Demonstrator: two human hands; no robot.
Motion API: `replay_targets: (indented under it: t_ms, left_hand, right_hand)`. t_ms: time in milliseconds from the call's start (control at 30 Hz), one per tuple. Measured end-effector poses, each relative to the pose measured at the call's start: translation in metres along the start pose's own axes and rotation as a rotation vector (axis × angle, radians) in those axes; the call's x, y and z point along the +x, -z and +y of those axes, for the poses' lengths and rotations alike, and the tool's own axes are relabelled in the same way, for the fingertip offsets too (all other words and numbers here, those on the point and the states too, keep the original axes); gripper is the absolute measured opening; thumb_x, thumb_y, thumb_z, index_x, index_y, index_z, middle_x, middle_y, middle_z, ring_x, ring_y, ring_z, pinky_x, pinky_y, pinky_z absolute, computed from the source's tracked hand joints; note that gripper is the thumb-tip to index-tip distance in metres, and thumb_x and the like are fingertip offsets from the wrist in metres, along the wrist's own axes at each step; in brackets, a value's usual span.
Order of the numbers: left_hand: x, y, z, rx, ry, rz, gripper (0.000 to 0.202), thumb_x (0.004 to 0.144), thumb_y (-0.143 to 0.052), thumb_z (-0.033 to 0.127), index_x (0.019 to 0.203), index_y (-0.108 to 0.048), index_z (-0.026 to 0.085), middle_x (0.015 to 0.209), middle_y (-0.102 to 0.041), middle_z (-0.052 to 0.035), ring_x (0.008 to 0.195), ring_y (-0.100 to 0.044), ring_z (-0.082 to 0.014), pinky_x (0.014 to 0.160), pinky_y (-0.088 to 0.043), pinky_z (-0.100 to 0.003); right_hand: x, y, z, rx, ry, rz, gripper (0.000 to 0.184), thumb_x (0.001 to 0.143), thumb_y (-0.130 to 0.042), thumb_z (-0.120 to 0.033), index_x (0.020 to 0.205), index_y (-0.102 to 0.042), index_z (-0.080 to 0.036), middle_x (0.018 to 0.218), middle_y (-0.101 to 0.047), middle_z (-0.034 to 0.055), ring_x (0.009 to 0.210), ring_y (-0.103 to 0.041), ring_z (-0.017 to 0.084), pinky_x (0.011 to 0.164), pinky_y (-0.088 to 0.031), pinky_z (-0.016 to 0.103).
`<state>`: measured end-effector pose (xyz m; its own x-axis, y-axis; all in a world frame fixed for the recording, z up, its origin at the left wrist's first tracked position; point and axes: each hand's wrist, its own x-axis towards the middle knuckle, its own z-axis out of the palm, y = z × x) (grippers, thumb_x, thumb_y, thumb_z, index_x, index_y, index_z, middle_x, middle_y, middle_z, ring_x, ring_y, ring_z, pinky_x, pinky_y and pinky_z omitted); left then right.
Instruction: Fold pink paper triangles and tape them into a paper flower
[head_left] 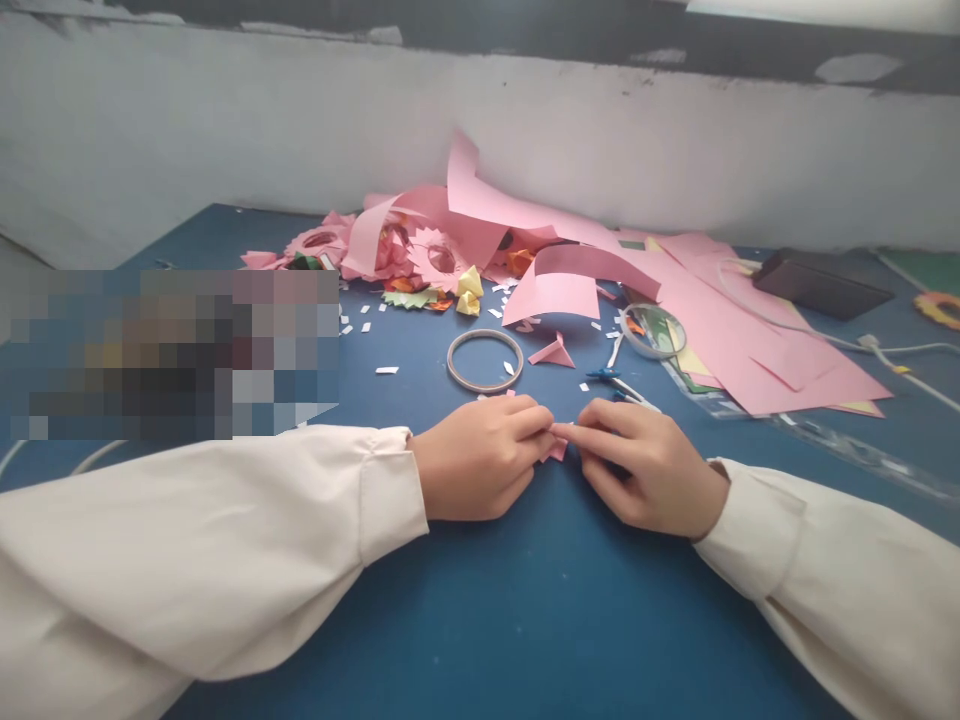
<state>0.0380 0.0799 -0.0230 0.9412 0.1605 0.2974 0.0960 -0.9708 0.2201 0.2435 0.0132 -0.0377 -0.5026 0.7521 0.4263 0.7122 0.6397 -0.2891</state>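
A small folded piece of pink paper [556,448] lies on the blue table between my two hands, mostly covered by fingers. My left hand [484,458] is closed, with its fingertips gripping the paper from the left. From the other side my right hand [651,468] holds the paper's edge, its index fingertip pressed against it and meeting the left fingers. Just beyond them stand a roll of tape [485,388] and a folded pink paper piece [552,352]. A blue-tipped pen [604,375] rests behind the right hand.
Pink sheets [712,300] and curled offcuts [555,285] spread along the wall, with yellow folded paper shapes [469,292] in front. A clear tape roll [654,331], a dark box-like object [821,282] and a white cable [795,322] are at right. White scraps dot the table.
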Motion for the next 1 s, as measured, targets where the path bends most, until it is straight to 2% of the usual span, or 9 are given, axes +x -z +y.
replay_targets:
  t_ms: [133, 233, 433, 567, 633, 700, 900, 967, 1000]
  left_hand:
    - [0.0001, 0.0005, 0.0006, -0.003, 0.006, -0.004, 0.029, 0.086, -0.035, 0.009, 0.096, -0.062, 0.006, 0.094, -0.059, -0.0145, 0.089, -0.055, -0.0211, 0.083, -0.048, -0.036]
    - [0.0000, 0.0009, 0.0011, 0.005, 0.006, -0.019, 0.031, 0.086, -0.034, 0.010, 0.099, -0.062, 0.006, 0.095, -0.060, -0.0145, 0.089, -0.055, -0.0218, 0.083, -0.048, -0.036]
    - [-0.0012, 0.0008, 0.0015, 0.015, 0.006, -0.015, 0.028, 0.086, -0.041, 0.015, 0.100, -0.062, 0.005, 0.097, -0.059, -0.0157, 0.089, -0.054, -0.0229, 0.084, -0.047, -0.037]
    - [-0.0018, -0.0015, 0.0014, -0.004, -0.001, 0.042, 0.027, 0.091, -0.038, 0.018, 0.099, -0.062, 0.008, 0.095, -0.061, -0.0137, 0.085, -0.053, -0.0195, 0.083, -0.046, -0.034]
    - [-0.0017, -0.0026, 0.0010, -0.004, -0.024, 0.077, 0.026, 0.092, -0.039, 0.019, 0.099, -0.062, 0.009, 0.094, -0.062, -0.0125, 0.083, -0.053, -0.0183, 0.082, -0.046, -0.032]
    - [-0.0015, -0.0026, 0.0009, 0.006, -0.056, 0.097, 0.023, 0.090, -0.042, 0.018, 0.099, -0.061, 0.008, 0.095, -0.063, -0.0120, 0.085, -0.054, -0.0181, 0.082, -0.046, -0.032]
    - [-0.0030, 0.0027, 0.0049, 0.199, -0.262, 0.158, 0.025, 0.092, -0.038, 0.013, 0.108, -0.057, 0.012, 0.100, -0.066, -0.0074, 0.098, -0.057, -0.0167, 0.099, -0.036, -0.035]
    - [-0.0052, 0.0038, 0.0072, 0.258, -0.292, 0.250, 0.024, 0.091, -0.040, 0.014, 0.107, -0.058, 0.013, 0.101, -0.066, -0.0067, 0.100, -0.057, -0.0174, 0.097, -0.037, -0.035]
    - [-0.0062, 0.0041, 0.0084, 0.258, -0.267, 0.289, 0.021, 0.090, -0.041, 0.016, 0.101, -0.059, 0.014, 0.096, -0.066, -0.0066, 0.096, -0.058, -0.0179, 0.089, -0.040, -0.034]
  right_hand:
    - [-0.0006, 0.0030, -0.0029, -0.306, 0.215, -0.037, 0.027, 0.085, -0.042, -0.014, 0.100, -0.063, -0.010, 0.069, -0.059, 0.0055, 0.058, -0.049, 0.016, 0.053, -0.037, 0.031]
    - [-0.0008, 0.0047, -0.0051, -0.415, 0.171, -0.037, 0.026, 0.086, -0.041, -0.017, 0.095, -0.065, -0.010, 0.064, -0.059, 0.0042, 0.056, -0.050, 0.016, 0.052, -0.035, 0.032]
    - [-0.0040, 0.0030, -0.0037, -0.428, 0.110, 0.028, 0.023, 0.086, -0.044, -0.017, 0.089, -0.066, -0.011, 0.062, -0.060, 0.0041, 0.053, -0.050, 0.015, 0.052, -0.035, 0.031]
    - [-0.0022, 0.0004, -0.0023, -0.324, 0.096, 0.058, 0.026, 0.086, -0.047, -0.016, 0.106, -0.060, -0.009, 0.081, -0.064, 0.0089, 0.069, -0.056, 0.017, 0.062, -0.044, 0.030]
    - [-0.0002, -0.0006, -0.0010, -0.127, 0.048, 0.004, 0.026, 0.087, -0.048, -0.018, 0.111, -0.057, -0.012, 0.093, -0.062, 0.0107, 0.081, -0.056, 0.019, 0.071, -0.047, 0.032]
    - [0.0016, -0.0009, 0.0005, 0.094, -0.028, -0.052, 0.020, 0.088, -0.047, -0.019, 0.105, -0.058, -0.018, 0.099, -0.058, 0.0103, 0.089, -0.055, 0.019, 0.077, -0.047, 0.034]
    - [0.0039, 0.0000, -0.0011, 0.310, -0.169, -0.044, 0.006, 0.086, -0.051, -0.021, 0.080, -0.052, -0.020, 0.084, -0.057, 0.0055, 0.079, -0.053, 0.017, 0.071, -0.048, 0.033]
    - [0.0031, -0.0004, -0.0029, 0.367, -0.223, -0.002, 0.007, 0.086, -0.051, -0.024, 0.080, -0.051, -0.021, 0.078, -0.056, 0.0034, 0.072, -0.053, 0.015, 0.065, -0.047, 0.030]
    - [0.0027, -0.0008, -0.0039, 0.394, -0.258, 0.026, 0.007, 0.087, -0.051, -0.025, 0.081, -0.051, -0.021, 0.076, -0.056, 0.0024, 0.069, -0.053, 0.014, 0.062, -0.047, 0.028]
